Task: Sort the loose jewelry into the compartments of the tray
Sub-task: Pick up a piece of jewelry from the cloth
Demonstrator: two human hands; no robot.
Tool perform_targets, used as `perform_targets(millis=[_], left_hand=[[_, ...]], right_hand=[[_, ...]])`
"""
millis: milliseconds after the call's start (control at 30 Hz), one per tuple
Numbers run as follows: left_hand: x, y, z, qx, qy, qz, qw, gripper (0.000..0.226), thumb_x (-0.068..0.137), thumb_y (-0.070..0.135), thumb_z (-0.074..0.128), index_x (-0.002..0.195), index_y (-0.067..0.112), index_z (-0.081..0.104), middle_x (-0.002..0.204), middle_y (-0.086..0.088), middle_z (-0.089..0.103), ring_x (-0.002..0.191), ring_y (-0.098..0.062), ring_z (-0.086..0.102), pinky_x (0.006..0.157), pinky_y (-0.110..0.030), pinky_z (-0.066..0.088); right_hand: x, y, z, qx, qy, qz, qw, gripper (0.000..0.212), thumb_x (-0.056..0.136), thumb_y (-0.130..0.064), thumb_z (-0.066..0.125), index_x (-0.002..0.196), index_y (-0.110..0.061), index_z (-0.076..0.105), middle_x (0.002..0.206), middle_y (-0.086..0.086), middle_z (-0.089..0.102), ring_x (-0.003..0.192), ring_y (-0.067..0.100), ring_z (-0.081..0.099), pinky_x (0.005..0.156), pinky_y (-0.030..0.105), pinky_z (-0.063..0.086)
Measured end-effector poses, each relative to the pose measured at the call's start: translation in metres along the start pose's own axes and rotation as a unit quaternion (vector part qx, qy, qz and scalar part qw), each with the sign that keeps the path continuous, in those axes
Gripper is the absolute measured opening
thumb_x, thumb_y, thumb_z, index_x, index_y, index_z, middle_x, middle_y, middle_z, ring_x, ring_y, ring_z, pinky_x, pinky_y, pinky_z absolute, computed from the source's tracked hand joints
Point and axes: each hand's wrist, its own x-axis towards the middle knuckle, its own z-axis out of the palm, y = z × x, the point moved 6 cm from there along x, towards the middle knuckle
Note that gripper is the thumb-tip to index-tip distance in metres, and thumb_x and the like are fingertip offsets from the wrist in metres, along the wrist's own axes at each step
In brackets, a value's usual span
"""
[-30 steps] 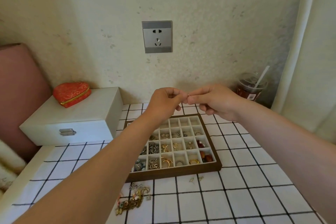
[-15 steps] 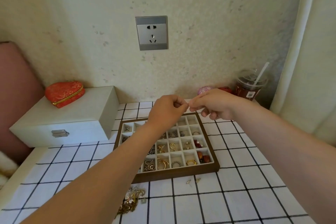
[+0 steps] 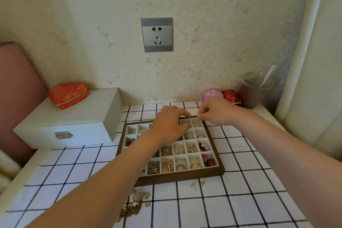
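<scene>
A wooden tray (image 3: 177, 178) with white compartments lies on the checked cloth, and many of its cells hold rings, earrings and red beads. Over its far cells hovers my left hand (image 3: 170, 124), fingers loosely curved, thumb and forefinger apart. My right hand (image 3: 214, 112) is at the tray's far right corner, its fingertips pinched together on a small jewelry piece too tiny to make out. A tangled gold pile of loose jewelry (image 3: 135, 203) lies in front of the tray. Two small studs (image 3: 197, 184) lie by the front rim.
A white box (image 3: 74, 122) with a red heart case (image 3: 68, 94) on top stands at the left. At the back right are a pink case (image 3: 212, 94), a red case (image 3: 229, 95) and a lidded cup with a straw (image 3: 253, 92). A curtain (image 3: 314, 61) hangs at the right.
Both hands have come down from in front of the wall to the tray's far edge. Their fingertips, pinched together before, have drawn slightly apart.
</scene>
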Motion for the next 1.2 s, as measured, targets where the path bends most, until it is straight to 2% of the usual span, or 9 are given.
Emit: perform_targets(millis=[100,367,433,567,700,767,900,1067,1200], left_hand=[[-0.006,0.000,0.004,0.017,-0.031,0.015,0.999,0.037,0.093,0.045,0.057,0.128,0.035,0.058,0.122,0.004,0.061,0.118,-0.019,0.048,0.101,-0.043,0.042],[-0.012,0.000,0.002,0.064,-0.061,0.038,0.995,0.049,0.095,0.047,0.056,0.141,0.030,0.050,0.138,0.001,0.055,0.129,-0.021,0.043,0.109,-0.045,0.038],[-0.015,-0.003,-0.003,0.069,-0.051,0.036,0.996,0.048,0.096,0.046,0.055,0.140,0.030,0.051,0.139,0.002,0.054,0.130,-0.020,0.043,0.109,-0.044,0.037],[-0.026,-0.008,-0.010,0.071,-0.034,0.030,0.996,0.045,0.096,0.044,0.054,0.139,0.030,0.052,0.141,0.004,0.052,0.131,-0.019,0.042,0.110,-0.045,0.037],[-0.037,-0.007,-0.013,0.075,-0.024,0.040,0.996,0.043,0.096,0.044,0.054,0.137,0.031,0.055,0.142,0.004,0.050,0.131,-0.018,0.041,0.109,-0.043,0.037],[-0.041,-0.005,-0.014,0.085,-0.020,0.041,0.995,0.043,0.096,0.044,0.055,0.137,0.032,0.055,0.142,0.005,0.050,0.130,-0.018,0.040,0.108,-0.042,0.037],[-0.047,-0.006,-0.016,0.090,-0.018,0.032,0.995,0.043,0.095,0.045,0.055,0.136,0.032,0.055,0.141,0.006,0.050,0.128,-0.016,0.040,0.107,-0.039,0.037],[-0.055,-0.007,-0.026,0.058,-0.013,0.025,0.998,0.044,0.096,0.040,0.058,0.138,0.031,0.053,0.136,0.007,0.054,0.126,-0.013,0.044,0.106,-0.035,0.039],[-0.061,-0.014,-0.044,-0.070,-0.006,-0.012,0.997,0.044,0.094,0.030,0.065,0.137,0.032,0.053,0.130,0.013,0.061,0.120,-0.004,0.053,0.100,-0.024,0.041]], right_hand=[[-0.001,-0.003,0.010,-0.051,-0.019,-0.024,0.998,0.009,0.092,-0.026,0.067,0.088,-0.028,0.076,0.084,-0.015,0.068,0.086,0.007,0.064,0.081,0.029,0.053],[-0.007,-0.015,0.006,-0.163,0.055,-0.078,0.982,0.014,0.091,-0.035,0.064,0.094,-0.034,0.078,0.074,-0.022,0.060,0.080,0.002,0.060,0.064,0.025,0.046],[-0.010,-0.013,0.006,-0.148,0.032,-0.069,0.986,0.020,0.092,-0.031,0.059,0.097,-0.034,0.078,0.079,-0.022,0.061,0.083,0.003,0.061,0.067,0.025,0.048],[-0.018,-0.014,0.007,-0.142,-0.006,-0.059,0.988,0.027,0.093,-0.026,0.055,0.106,-0.033,0.077,0.101,-0.018,0.067,0.092,0.006,0.060,0.083,0.029,0.053],[-0.022,-0.031,0.002,-0.140,0.020,-0.077,0.987,0.019,0.089,-0.030,0.060,0.096,-0.036,0.076,0.086,-0.024,0.061,0.081,0.000,0.056,0.067,0.024,0.045],[-0.027,-0.043,0.009,-0.130,-0.006,-0.083,0.988,0.012,0.087,-0.033,0.065,0.089,-0.034,0.077,0.080,-0.023,0.063,0.082,0.000,0.060,0.070,0.025,0.050],[-0.031,-0.055,0.029,-0.223,-0.033,-0.087,0.970,0.012,0.086,-0.036,0.068,0.092,-0.032,0.078,0.092,-0.012,0.073,0.087,0.010,0.066,0.076,0.031,0.056],[-0.028,-0.058,0.034,-0.219,-0.044,-0.076,0.972,0.012,0.088,-0.029,0.064,0.089,-0.030,0.077,0.091,-0.010,0.072,0.085,0.013,0.066,0.077,0.034,0.058],[-0.024,-0.067,0.012,-0.133,-0.039,-0.067,0.988,0.014,0.091,-0.028,0.064,0.093,-0.027,0.078,0.093,-0.014,0.072,0.090,0.008,0.066,0.086,0.035,0.056]])
